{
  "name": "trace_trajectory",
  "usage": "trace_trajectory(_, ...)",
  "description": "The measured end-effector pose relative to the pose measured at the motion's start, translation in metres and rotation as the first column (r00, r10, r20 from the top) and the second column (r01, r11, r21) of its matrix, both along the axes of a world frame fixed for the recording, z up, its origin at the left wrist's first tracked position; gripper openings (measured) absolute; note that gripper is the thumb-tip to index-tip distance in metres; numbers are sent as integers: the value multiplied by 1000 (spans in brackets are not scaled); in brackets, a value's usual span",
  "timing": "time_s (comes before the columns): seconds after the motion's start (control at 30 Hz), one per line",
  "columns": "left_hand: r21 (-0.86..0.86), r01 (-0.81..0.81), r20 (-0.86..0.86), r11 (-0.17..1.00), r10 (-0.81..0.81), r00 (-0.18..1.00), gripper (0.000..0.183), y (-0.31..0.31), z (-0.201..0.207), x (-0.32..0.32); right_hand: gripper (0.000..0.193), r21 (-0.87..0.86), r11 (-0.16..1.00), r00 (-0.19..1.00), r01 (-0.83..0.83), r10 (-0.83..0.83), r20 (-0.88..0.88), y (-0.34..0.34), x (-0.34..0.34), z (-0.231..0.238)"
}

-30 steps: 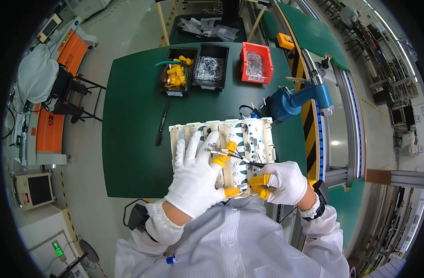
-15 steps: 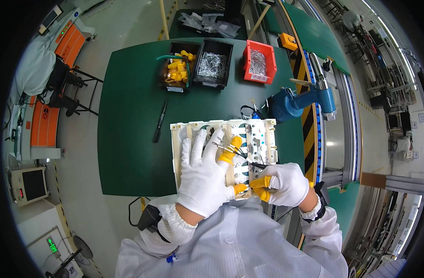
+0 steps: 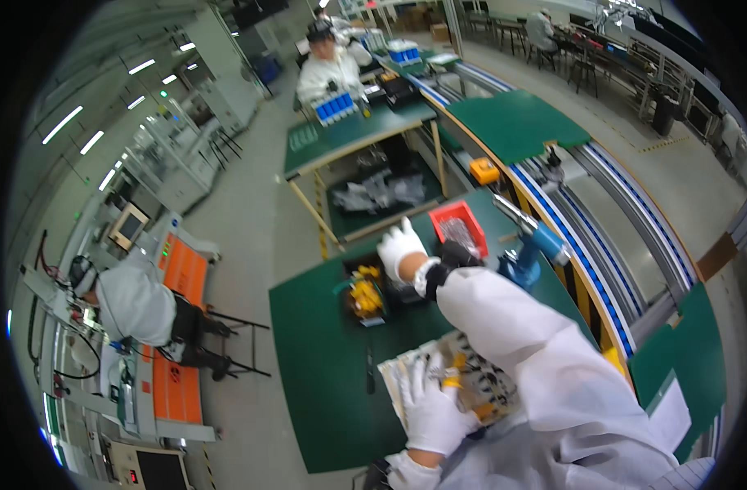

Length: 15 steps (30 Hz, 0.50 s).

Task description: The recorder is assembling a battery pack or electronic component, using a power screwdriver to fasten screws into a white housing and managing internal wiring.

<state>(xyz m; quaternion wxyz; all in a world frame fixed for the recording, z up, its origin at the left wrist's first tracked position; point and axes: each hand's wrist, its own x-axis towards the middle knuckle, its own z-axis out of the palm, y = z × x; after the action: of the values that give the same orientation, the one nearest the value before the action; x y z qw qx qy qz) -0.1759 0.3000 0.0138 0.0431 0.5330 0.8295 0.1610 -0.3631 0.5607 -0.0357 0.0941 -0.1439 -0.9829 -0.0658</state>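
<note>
Half a second ago both hands were working together on the white assembly board; now the right hand [image 3: 400,245] has left it and stretches far out over the bins, fingers spread wide and gripping nothing, above the black bin [image 3: 406,287] between the bin of yellow parts [image 3: 365,298] and the red bin [image 3: 459,229]. The sleeve runs diagonally from lower right toward centre. The left hand [image 3: 430,408] lies flat, fingers splayed, pressing the white assembly board [image 3: 459,384], which sits at lower centre of the green surface [image 3: 324,384], its long axis running left-right, tilted slightly.
</note>
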Motion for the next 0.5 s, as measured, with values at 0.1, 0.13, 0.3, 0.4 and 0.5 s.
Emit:
trace_trajectory(0.1,-34,-44,43,998,46,998,79,-4,-7,-2,30,-113,993,961,-32,62,270,-6,-10,-46)
trace_trajectory(0.13,-81,-44,77,996,51,996,77,-5,0,-3,31,-150,988,957,-26,68,281,-4,-15,-45)
trace_trajectory(0.3,-65,-47,52,997,50,997,87,-8,5,-11,20,-212,977,981,-30,70,181,6,-23,-36)
trace_trajectory(0.4,-63,-56,25,996,58,998,86,-6,5,-14,17,-268,963,976,-39,93,195,6,-24,-27)
trace_trajectory(0.5,-70,-15,17,997,16,1000,85,-5,1,-14,25,-181,983,950,-16,71,303,4,-13,-28)
